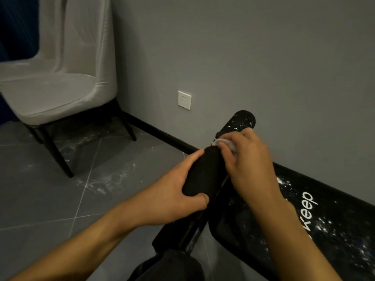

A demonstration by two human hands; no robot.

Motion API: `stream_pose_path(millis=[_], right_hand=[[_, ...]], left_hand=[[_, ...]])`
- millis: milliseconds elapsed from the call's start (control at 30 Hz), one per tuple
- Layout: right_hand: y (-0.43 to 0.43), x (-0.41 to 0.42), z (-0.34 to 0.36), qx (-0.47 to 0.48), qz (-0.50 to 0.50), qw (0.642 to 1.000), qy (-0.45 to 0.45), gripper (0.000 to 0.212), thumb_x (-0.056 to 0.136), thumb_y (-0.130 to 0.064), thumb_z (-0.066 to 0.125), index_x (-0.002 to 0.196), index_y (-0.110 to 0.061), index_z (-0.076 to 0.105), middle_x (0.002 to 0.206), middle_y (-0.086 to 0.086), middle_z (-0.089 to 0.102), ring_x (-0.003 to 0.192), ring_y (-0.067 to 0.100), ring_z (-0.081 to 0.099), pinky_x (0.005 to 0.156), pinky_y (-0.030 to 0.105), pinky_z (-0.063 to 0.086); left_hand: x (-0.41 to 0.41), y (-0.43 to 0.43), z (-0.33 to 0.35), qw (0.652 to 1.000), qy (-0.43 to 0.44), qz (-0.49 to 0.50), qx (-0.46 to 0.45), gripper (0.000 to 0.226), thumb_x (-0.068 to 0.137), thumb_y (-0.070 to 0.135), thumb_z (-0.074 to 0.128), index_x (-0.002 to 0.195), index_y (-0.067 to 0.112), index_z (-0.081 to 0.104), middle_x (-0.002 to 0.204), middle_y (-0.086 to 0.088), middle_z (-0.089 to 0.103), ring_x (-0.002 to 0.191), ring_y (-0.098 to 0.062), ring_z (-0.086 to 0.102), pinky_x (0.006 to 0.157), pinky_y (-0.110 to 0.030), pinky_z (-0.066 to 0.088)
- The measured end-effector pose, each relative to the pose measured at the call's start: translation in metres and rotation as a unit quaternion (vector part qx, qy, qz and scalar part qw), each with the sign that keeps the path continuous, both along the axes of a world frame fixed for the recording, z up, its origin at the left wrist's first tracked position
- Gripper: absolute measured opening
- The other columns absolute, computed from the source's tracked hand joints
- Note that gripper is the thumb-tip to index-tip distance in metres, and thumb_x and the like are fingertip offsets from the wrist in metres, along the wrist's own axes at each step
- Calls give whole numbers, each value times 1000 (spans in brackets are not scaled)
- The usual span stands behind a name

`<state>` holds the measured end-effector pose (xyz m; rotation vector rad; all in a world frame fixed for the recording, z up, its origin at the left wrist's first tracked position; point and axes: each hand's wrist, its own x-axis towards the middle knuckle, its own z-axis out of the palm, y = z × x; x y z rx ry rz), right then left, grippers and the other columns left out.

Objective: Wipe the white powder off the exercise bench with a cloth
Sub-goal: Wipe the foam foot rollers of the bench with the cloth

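Fingers (193,160) of left hand (172,191) grip the roller (203,175), right hand (249,165) pinches a white cloth (220,141) (bench (336,201) reads "Keep").

Dim indoor light, soft shadows, right hand (246,163) motion-blurred, wide-angle bending at edges

The exercise bench (343,211) is shown black, speckled with white powder (322,225) and marked with white lettering (306,207). The near foam roller (200,175) is seen plain black, the far foam roller (242,121) black flecked white. The cloth (220,141) is white. A cream chair (60,88) on black legs (58,157), grey wall (263,57), white socket (184,100) and grey-tiled floor (40,189) are seen
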<state>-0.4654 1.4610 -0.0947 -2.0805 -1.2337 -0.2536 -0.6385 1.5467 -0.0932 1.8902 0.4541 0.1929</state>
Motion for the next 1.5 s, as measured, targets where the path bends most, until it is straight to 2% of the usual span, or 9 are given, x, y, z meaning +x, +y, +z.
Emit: stream_pose_path(millis=[200, 367, 567, 767, 933, 1033, 1233, 1367, 1500], right_hand=[[-33, -25, -1, 16, 158, 987, 16, 23, 100, -34, 55, 118, -26, 67, 105, -13, 55, 93, 0, 57, 77, 16, 48], [0, -8, 6, -13, 18, 1000, -19, 28, 101, -37, 51, 120, -23, 66, 107, -8, 53, 86, 4, 52, 74, 20, 46], [-15, -19, 22, -86, 132, 987, -24, 25, 99, -39, 50, 118, -31, 65, 102, -14, 52, 86, 1, 53, 74, 22, 49], [13, -11, 24, -104, 32, 991, -78, 23, 103, -31, 51, 118, -22, 66, 107, -6, 52, 85, 8, 52, 73, 25, 46], [-41, -45, 3, 9, 193, 981, 23, 18, 98, -25, 60, 114, -24, 69, 107, -11, 57, 96, 1, 59, 80, 16, 49], [-47, -35, -25, 100, 128, 986, 37, 20, 95, -20, 63, 114, -18, 68, 106, -8, 59, 98, 2, 60, 80, 16, 49], [-55, -62, -57, 172, 129, 976, 38, 18, 93, -10, 65, 109, -2, 68, 102, 4, 61, 93, 4, 60, 78, 13, 46], [-44, -53, -54, 202, 70, 975, 66, 14, 96, -11, 64, 107, -4, 68, 99, 2, 63, 91, 2, 61, 80, 9, 43], [-39, -56, -54, 222, 29, 968, 115, 12, 98, -12, 62, 109, -9, 67, 99, 0, 64, 91, 5, 62, 78, 11, 43]], left_hand=[[2, 0, -1, 999, -33, -6, -11, 83, 88, 10, 71, 143, 54, 28, 107, 6, 62, 74, -6, 66, 64, -22, 53], [1, 0, -3, 1000, -16, 1, -12, 94, 88, 14, 72, 155, 46, 15, 116, -1, 58, 77, -12, 69, 66, -23, 55], [0, 0, -10, 999, -23, 18, -44, 101, 86, 15, 74, 156, 45, 8, 112, 2, 62, 75, -9, 69, 65, -22, 53], [0, -1, -8, 998, -32, 21, -43, 94, 86, 14, 74, 157, 38, 17, 119, 5, 61, 86, -9, 71, 70, -23, 56], [-2, 0, -12, 999, -38, 25, -21, 92, 86, 19, 73, 156, 41, 19, 128, 13, 59, 99, 3, 66, 78, -18, 53], [-1, -1, -13, 998, -41, 36, -42, 88, 86, 13, 73, 155, 38, 24, 120, 12, 61, 87, -2, 70, 70, -19, 54], [-1, -2, -15, 998, -43, 45, -27, 102, 65, 43, 73, 155, 40, 25, 132, 19, 55, 110, 2, 64, 87, -21, 56], [-1, -5, -12, 998, -38, 48, -18, 94, 77, 28, 75, 155, 40, 24, 129, 16, 56, 100, -7, 69, 80, -26, 59], [-1, -7, -11, 997, -38, 59, -13, 92, 81, 21, 74, 157, 34, 24, 126, 18, 57, 104, -3, 67, 90, -29, 59]])
